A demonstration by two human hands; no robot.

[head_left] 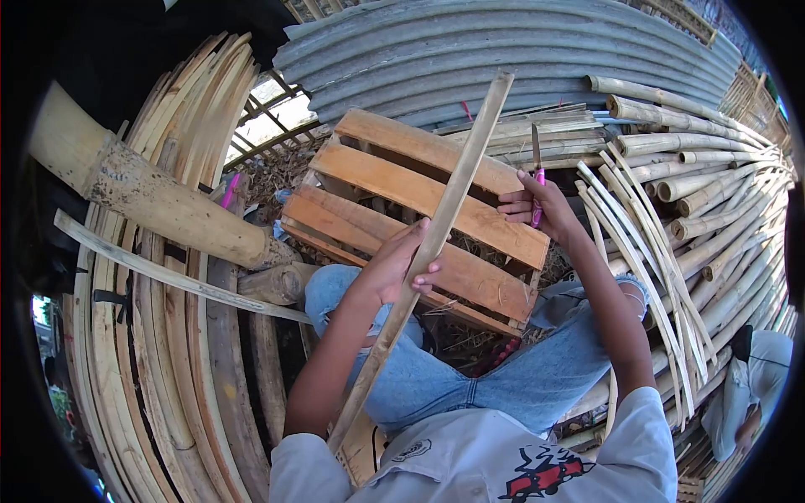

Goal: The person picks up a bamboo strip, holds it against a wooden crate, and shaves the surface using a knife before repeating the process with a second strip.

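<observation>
Seated person with bamboo strip (453, 197) and knife (537, 159) over a pallet (377, 180)
The left hand (401, 267) is clamped round the long strip, which slants from the lap far across the wooden pallet. The right hand (537, 205), just to its right, is closed on the pink-handled knife, blade up.
</observation>
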